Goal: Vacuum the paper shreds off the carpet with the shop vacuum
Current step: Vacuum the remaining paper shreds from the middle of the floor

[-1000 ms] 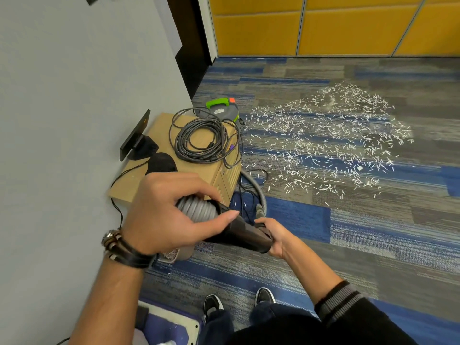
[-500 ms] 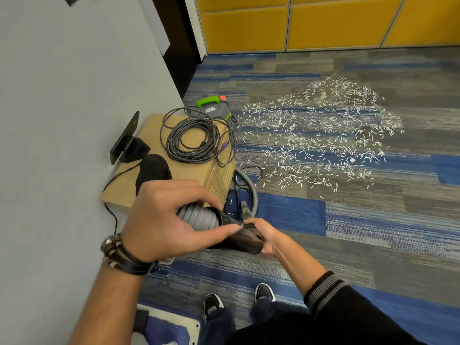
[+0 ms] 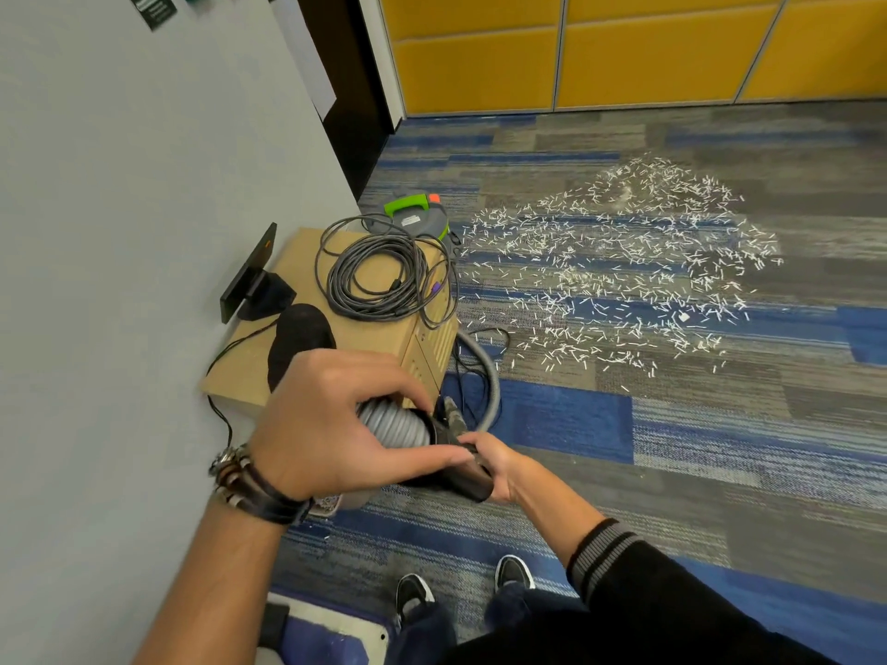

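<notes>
Low in the near middle, the left hand (image 3: 331,424) curls its fingers over the end of a ribbed grey vacuum hose (image 3: 391,424), its thumb stretched to the right along the black plastic tube (image 3: 464,479) that joins the hose. The right hand (image 3: 497,467) wraps around that black tube from the right and grips it, so both hands hold the joint just above the floor. From there the grey hose runs away in a loop on the blue and grey striped carpet (image 3: 720,448), beside a tan cardboard box (image 3: 384,336) standing against the pale grey wall (image 3: 120,232) on the left. On the box lie a loose coil of grey cable (image 3: 379,276), a black oval pad (image 3: 297,338) and a small black device on a stand (image 3: 254,285). Just beyond the far side of the box sits the small grey shop vacuum with a green handle (image 3: 413,216), near the wall's corner. The white paper shreds (image 3: 624,276) are scattered in a broad patch over the carpet to the right of the vacuum and box, well apart from the hands. Yellow wall panels (image 3: 576,50) close the far side. A stack of beaded and leather bracelets (image 3: 245,482) circles the left wrist, a black sleeve with a grey striped cuff (image 3: 605,549) covers the right forearm, and two black shoes with white soles (image 3: 413,592) show at the near edge.
</notes>
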Tool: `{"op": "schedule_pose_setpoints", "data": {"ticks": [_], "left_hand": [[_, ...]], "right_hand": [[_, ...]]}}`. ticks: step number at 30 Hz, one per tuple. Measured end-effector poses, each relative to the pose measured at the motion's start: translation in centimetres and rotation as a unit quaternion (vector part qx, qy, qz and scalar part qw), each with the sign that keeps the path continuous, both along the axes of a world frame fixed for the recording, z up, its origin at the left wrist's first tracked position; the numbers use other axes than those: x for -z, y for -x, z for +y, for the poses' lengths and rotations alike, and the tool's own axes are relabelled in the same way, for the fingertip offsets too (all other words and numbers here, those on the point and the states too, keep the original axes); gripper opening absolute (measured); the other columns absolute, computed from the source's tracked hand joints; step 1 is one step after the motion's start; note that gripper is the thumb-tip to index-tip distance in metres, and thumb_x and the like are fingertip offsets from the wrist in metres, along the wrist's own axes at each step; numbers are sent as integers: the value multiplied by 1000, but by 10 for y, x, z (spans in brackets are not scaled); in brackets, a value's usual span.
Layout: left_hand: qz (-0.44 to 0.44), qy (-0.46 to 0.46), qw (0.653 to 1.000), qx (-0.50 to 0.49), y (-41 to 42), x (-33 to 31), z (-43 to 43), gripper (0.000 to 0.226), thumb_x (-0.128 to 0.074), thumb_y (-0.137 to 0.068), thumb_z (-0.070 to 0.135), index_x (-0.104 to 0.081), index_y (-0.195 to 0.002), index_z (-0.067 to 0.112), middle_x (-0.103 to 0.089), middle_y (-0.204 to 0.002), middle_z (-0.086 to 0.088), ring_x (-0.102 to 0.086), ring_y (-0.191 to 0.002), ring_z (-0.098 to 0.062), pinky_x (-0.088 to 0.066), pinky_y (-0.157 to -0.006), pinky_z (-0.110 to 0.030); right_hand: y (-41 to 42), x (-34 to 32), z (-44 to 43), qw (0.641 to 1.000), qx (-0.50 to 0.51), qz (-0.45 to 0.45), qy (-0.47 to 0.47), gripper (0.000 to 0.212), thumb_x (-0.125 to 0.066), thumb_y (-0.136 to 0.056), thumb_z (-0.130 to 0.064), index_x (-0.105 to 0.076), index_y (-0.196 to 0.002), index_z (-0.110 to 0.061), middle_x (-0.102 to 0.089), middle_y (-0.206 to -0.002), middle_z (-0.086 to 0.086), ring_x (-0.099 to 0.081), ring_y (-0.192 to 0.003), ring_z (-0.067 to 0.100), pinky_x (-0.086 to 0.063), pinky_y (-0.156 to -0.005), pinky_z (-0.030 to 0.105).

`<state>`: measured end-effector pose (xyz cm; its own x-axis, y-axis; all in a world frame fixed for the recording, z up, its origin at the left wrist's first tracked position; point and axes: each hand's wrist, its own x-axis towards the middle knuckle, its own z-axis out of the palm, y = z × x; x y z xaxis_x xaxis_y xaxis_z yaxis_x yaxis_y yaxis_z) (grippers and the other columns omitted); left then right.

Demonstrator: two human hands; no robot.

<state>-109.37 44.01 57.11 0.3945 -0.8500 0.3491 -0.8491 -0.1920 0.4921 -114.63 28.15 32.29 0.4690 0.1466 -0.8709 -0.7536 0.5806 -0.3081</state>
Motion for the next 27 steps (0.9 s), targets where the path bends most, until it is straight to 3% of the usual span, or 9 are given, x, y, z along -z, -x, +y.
{"op": "schedule_pose_setpoints", "data": {"ticks": [5,8,13,15,19,21,24,25,27], "left_hand": [[-16,22,1000,-6,5,-26,11,39,-89,-75,52,-80,-78,15,-73,-75,10,-68,-67,-3,-55,-63,-24],[-36,12,999,-15,2,-33,12,41,-86,-77,57,-79,-79,16,-73,-73,7,-70,-66,-9,-56,-62,-32],[-41,16,999,-10,7,-25,19,43,-83,-80,58,-80,-82,15,-72,-80,15,-67,-73,2,-54,-69,-21],[-54,26,998,-13,11,-26,26,42,-86,-78,56,-80,-82,14,-71,-81,15,-65,-74,4,-52,-71,-16],[-53,-2,999,-12,19,-9,25,42,-89,-75,57,-79,-82,17,-66,-83,21,-61,-74,8,-52,-72,-15],[-34,-18,999,-4,19,5,19,43,-87,-77,61,-79,-83,19,-67,-83,21,-61,-75,7,-55,-70,-21],[-1,-17,1000,11,20,21,14,45,-85,-77,63,-79,-83,19,-73,-83,15,-65,-74,3,-57,-66,-28],[2,-14,1000,16,21,22,13,45,-86,-77,63,-79,-83,18,-73,-82,14,-66,-74,2,-57,-66,-28],[0,-2,1000,20,21,18,11,47,-86,-77,62,-80,-84,16,-74,-82,12,-67,-74,1,-57,-65,-27]], "right_hand": [[20,10,17,998,39,-13,-51,38,-54,-95,-25,-54,-125,-2,-61,-106,19,-65,-82,30,-60,-68,35],[20,12,17,998,30,-30,-50,50,-52,-95,-23,-49,-135,5,-59,-112,22,-65,-85,31,-59,-68,36],[16,1,12,999,28,-22,-4,37,-52,-93,-25,-53,-121,-2,-59,-96,16,-63,-77,26,-58,-65,31],[13,-7,10,999,15,-33,-23,27,-51,-96,-26,-62,-108,-4,-64,-86,14,-65,-66,23,-56,-57,26],[4,-17,6,999,-29,-24,14,26,-49,-99,-32,-56,-98,-7,-66,-66,9,-63,-45,20,-49,-42,21],[4,-18,5,997,-62,1,42,30,-45,-102,-33,-56,-95,-6,-66,-75,8,-64,-46,20,-46,-38,19],[14,-13,6,995,-89,0,53,32,-39,-104,-30,-53,-121,-6,-58,-111,6,-58,-75,24,-43,-45,22],[18,-16,6,995,-84,7,58,33,-38,-105,-30,-54,-121,-7,-54,-117,8,-54,-74,23,-41,-47,23],[21,-8,4,995,-80,5,56,25,-39,-104,-30,-56,-101,-12,-57,-111,7,-53,-66,18,-42,-46,20]]}}
